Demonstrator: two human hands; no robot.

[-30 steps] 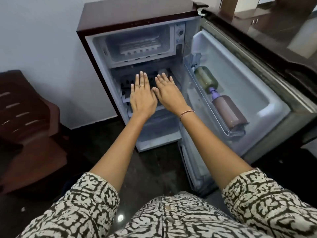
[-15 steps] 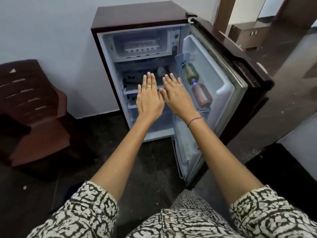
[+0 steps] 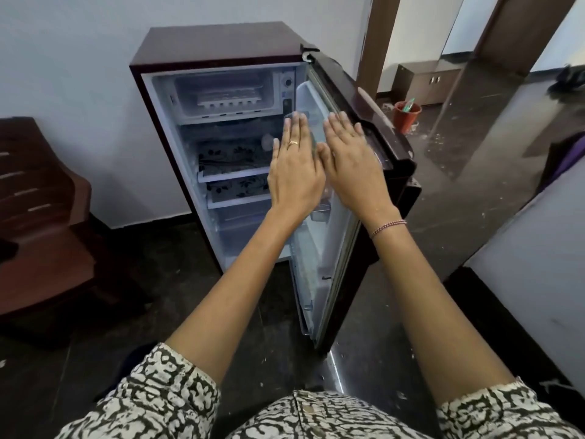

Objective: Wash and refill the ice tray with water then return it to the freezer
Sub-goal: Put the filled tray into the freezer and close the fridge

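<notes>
A small maroon fridge (image 3: 221,42) stands against the wall, its door (image 3: 364,128) swung partly open on its right. In the freezer compartment (image 3: 269,87) at its top lies the white ice tray (image 3: 229,101). In front of the fridge's shelves the left hand (image 3: 296,172) and right hand (image 3: 354,166) stretch out flat, side by side, fingers straight and blurred. Left of the fridge sits a brown chair (image 3: 41,217); beyond its door stands an orange bucket (image 3: 406,117).

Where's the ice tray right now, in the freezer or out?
In. The ice tray lies inside the freezer compartment at the top of the open fridge.
</notes>
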